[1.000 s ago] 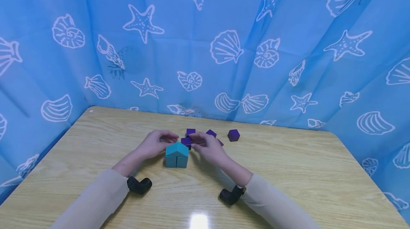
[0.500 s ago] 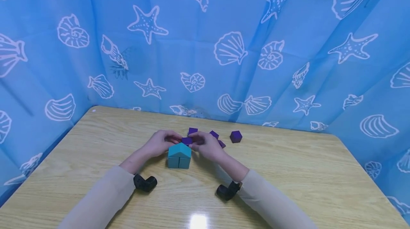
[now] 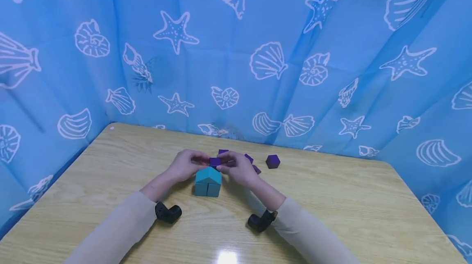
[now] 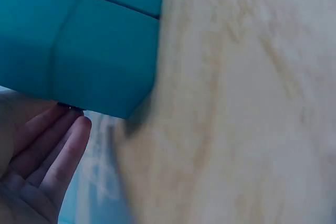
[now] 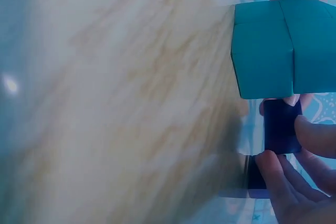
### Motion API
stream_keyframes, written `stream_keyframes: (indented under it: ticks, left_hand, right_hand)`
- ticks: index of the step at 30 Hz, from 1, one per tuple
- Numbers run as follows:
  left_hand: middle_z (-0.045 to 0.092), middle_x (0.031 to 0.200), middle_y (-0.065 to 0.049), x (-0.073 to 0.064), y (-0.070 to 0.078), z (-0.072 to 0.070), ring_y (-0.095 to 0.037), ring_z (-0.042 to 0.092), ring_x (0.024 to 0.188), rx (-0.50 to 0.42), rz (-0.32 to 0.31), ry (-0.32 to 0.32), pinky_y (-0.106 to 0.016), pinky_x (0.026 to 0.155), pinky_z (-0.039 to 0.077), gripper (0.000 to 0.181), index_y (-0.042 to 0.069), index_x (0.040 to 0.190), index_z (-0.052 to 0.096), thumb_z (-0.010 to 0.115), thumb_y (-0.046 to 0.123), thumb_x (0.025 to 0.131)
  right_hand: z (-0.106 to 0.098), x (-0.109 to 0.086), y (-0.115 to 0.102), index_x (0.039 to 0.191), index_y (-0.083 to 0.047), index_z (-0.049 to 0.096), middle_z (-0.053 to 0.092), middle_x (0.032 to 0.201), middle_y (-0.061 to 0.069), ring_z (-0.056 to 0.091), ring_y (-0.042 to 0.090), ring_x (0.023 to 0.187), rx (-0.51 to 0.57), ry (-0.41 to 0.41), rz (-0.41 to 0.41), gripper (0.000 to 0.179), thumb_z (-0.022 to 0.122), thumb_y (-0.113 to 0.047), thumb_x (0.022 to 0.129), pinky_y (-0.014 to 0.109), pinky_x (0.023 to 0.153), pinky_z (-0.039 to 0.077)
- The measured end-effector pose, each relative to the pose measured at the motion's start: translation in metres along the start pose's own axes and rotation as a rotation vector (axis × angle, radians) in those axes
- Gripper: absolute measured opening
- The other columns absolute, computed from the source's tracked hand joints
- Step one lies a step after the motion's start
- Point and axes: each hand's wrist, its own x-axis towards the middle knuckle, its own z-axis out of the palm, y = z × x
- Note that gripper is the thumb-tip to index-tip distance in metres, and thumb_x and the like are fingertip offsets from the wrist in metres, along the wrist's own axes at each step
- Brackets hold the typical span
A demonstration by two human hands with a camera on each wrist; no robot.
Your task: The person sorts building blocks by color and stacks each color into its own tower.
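In the head view a teal block house (image 3: 208,183), square blocks with a pitched roof on top, stands on the table between my forearms. Just behind it, a purple block (image 3: 215,161) sits between my two hands. My left hand (image 3: 187,165) has its fingertips on the block's left end; in the left wrist view the teal blocks (image 4: 105,51) hide most of that contact. From the other side my right hand (image 3: 239,169) pinches the same purple block (image 5: 282,127) between thumb and fingers. The right wrist view shows left fingertips at the block's far end.
Beyond my right hand lie more purple blocks: one at the back (image 3: 223,151), two partly hidden beside the hand, and a separate purple block (image 3: 273,161) farther right. A blue shell-print curtain (image 3: 228,51) hangs behind the wooden table (image 3: 332,198).
My left hand has moved right and closed the gap to the purple block, so both hands now touch it. The head view has shifted slightly; the teal house stands as before.
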Motion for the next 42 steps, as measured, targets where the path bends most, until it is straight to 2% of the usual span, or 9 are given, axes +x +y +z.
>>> stream_keyframes:
  ticks: [3, 7, 12, 18, 22, 29, 34, 42]
  left_hand:
    - [0.072, 0.098, -0.009, -0.004, 0.007, -0.003, -0.021, 0.068, 0.091, 0.005, 0.016, 0.021, -0.034, 0.081, 0.057, 0.027, 0.002, 0.109, 0.071, 0.073, 0.012, 0.084]
    - [0.072, 0.105, -0.013, -0.005, 0.017, -0.009, -0.025, 0.069, 0.097, -0.022, 0.011, 0.031, -0.035, 0.083, 0.057, 0.035, 0.002, 0.114, 0.069, 0.075, 0.017, 0.083]
    - [0.069, 0.112, -0.016, -0.007, 0.031, -0.016, -0.028, 0.067, 0.102, 0.005, 0.011, 0.047, -0.037, 0.087, 0.056, 0.039, 0.001, 0.118, 0.066, 0.074, 0.019, 0.084]
    - [0.07, 0.11, -0.017, -0.012, 0.051, -0.018, -0.029, 0.067, 0.102, -0.023, -0.014, 0.06, -0.036, 0.087, 0.056, 0.038, 0.0, 0.116, 0.067, 0.075, 0.017, 0.083]
    - [0.069, 0.11, -0.018, -0.016, 0.064, -0.015, -0.029, 0.067, 0.102, -0.036, -0.018, 0.061, -0.035, 0.086, 0.057, 0.038, -0.001, 0.117, 0.065, 0.074, 0.016, 0.084]
    - [0.069, 0.109, -0.02, -0.018, 0.078, -0.007, -0.03, 0.068, 0.101, -0.08, 0.027, 0.063, -0.034, 0.084, 0.057, 0.036, -0.003, 0.117, 0.065, 0.073, 0.01, 0.085]
    - [0.07, 0.109, -0.017, -0.022, 0.089, 0.002, -0.027, 0.068, 0.1, -0.083, 0.007, 0.061, -0.034, 0.082, 0.058, 0.035, -0.001, 0.117, 0.066, 0.073, 0.01, 0.085]
    - [0.07, 0.109, -0.015, -0.027, 0.103, 0.018, -0.026, 0.069, 0.099, -0.05, 0.03, 0.089, -0.035, 0.08, 0.058, 0.032, 0.002, 0.118, 0.067, 0.07, 0.01, 0.087]
  right_hand:
    - [-0.001, 0.0, -0.004, 0.122, -0.003, 0.061, 0.066, 0.114, 0.016, 0.064, 0.03, 0.108, 0.021, 0.009, 0.002, 0.031, 0.064, -0.006, 0.091, 0.034, 0.087, 0.056]
    - [-0.004, 0.001, -0.01, 0.123, -0.003, 0.06, 0.063, 0.118, 0.016, 0.063, 0.031, 0.111, 0.055, 0.022, -0.018, 0.033, 0.064, -0.005, 0.091, 0.035, 0.089, 0.055]
    - [-0.009, 0.002, -0.019, 0.121, -0.001, 0.061, 0.064, 0.117, 0.018, 0.064, 0.032, 0.109, 0.071, 0.031, -0.072, 0.031, 0.065, -0.006, 0.09, 0.036, 0.091, 0.054]
    - [-0.021, -0.003, -0.025, 0.123, -0.002, 0.06, 0.063, 0.119, 0.016, 0.063, 0.031, 0.109, 0.075, 0.006, -0.123, 0.033, 0.065, -0.007, 0.091, 0.035, 0.09, 0.055]
    - [-0.028, -0.011, -0.028, 0.125, -0.002, 0.058, 0.062, 0.121, 0.016, 0.063, 0.03, 0.111, 0.083, 0.0, -0.13, 0.035, 0.064, -0.008, 0.091, 0.035, 0.092, 0.054]
    - [-0.04, -0.022, -0.029, 0.126, -0.004, 0.058, 0.063, 0.12, 0.015, 0.063, 0.029, 0.11, 0.08, 0.016, -0.128, 0.037, 0.066, -0.01, 0.091, 0.036, 0.091, 0.054]
    - [-0.048, -0.031, -0.028, 0.125, -0.004, 0.059, 0.063, 0.119, 0.013, 0.063, 0.027, 0.109, 0.066, 0.019, -0.124, 0.036, 0.066, -0.011, 0.09, 0.034, 0.09, 0.055]
    - [-0.061, -0.043, -0.025, 0.124, -0.001, 0.058, 0.062, 0.119, 0.018, 0.063, 0.03, 0.108, 0.075, 0.028, -0.147, 0.036, 0.066, -0.009, 0.09, 0.034, 0.089, 0.055]
